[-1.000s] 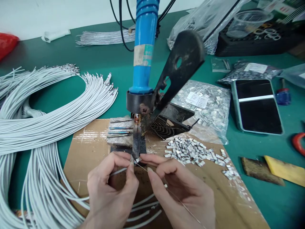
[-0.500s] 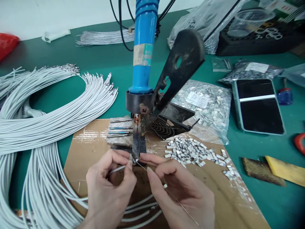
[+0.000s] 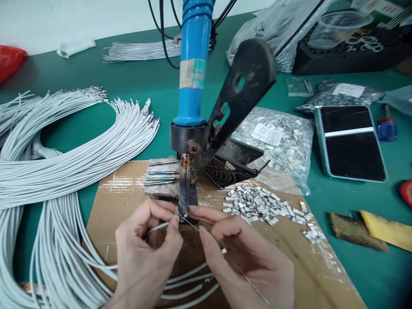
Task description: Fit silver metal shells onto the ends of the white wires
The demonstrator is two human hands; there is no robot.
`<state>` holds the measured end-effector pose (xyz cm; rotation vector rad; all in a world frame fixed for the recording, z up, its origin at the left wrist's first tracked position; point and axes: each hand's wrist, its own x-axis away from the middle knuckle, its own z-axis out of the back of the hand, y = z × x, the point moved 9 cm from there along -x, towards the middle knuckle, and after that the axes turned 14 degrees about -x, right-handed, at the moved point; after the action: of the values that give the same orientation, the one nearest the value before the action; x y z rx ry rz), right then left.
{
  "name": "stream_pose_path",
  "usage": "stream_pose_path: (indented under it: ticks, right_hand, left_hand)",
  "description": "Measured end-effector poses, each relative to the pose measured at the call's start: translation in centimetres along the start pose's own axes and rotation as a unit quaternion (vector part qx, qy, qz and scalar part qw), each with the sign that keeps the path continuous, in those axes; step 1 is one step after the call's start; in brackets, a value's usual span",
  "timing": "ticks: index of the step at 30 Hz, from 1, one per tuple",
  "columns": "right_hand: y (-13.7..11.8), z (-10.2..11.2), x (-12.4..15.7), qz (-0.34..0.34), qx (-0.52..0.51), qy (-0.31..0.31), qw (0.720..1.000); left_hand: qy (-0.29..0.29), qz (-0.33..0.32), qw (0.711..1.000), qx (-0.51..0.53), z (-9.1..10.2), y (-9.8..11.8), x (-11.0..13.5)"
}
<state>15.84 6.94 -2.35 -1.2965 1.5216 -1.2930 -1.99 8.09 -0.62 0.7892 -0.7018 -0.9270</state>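
Directly below a blue soldering iron point(image 3: 192, 101), clamped upright with its tip pointing down, my two hands meet. My left hand point(image 3: 149, 249) pinches a white cable point(image 3: 158, 227) between thumb and forefinger, its end at the iron's tip. A thin solder wire point(image 3: 247, 280) runs through my right hand point(image 3: 247, 257), held near the thumb and index fingertip. The wire's front end reaches the tip from the right. My fingertips partly hide the joint itself, and a small metal piece there is too small to make out.
Bundles of white cables point(image 3: 74, 171) fill the left. Small metal pieces point(image 3: 257, 204) lie piled on the cardboard point(image 3: 112, 206), right of the iron. Behind are a black fan point(image 3: 231, 163) and a bag of metal pieces point(image 3: 280, 141). A phone point(image 3: 352, 143) lies farther right.
Both hands stay almost where they were, with the cable and solder wire at the iron's tip. My right hand's back has shifted very slightly right.
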Motion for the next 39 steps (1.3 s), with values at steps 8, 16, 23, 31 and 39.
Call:
stream_pose_path:
  ticks: [8, 16, 23, 31, 39]
  right_hand:
    - [-0.31, 0.18, -0.04, 0.0, 0.005, 0.004, 1.0]
    - [-0.4, 0.18, -0.06, 0.006, -0.012, 0.006, 1.0]
    - [-0.24, 0.07, -0.01, -0.002, -0.006, 0.004, 1.0]
    - [0.0, 0.02, 0.05, -0.011, -0.011, 0.006, 1.0]
    - [-0.32, 0.05, -0.07, 0.0, -0.005, 0.005, 1.0]
  left_hand:
    - [0.006, -0.007, 1.0, 0.009, 0.17, 0.27, 0.05]
    - [-0.011, -0.01, 1.0, 0.014, -0.11, 0.07, -0.04]
    - [-0.006, 0.001, 1.0, 0.017, 0.06, -0.01, 0.0]
    - [-0.014, 0.007, 1.0, 0.019, -0.09, -0.18, -0.06]
    - [-0.019, -0.006, 1.0, 0.008, -0.06, 0.09, -0.06]
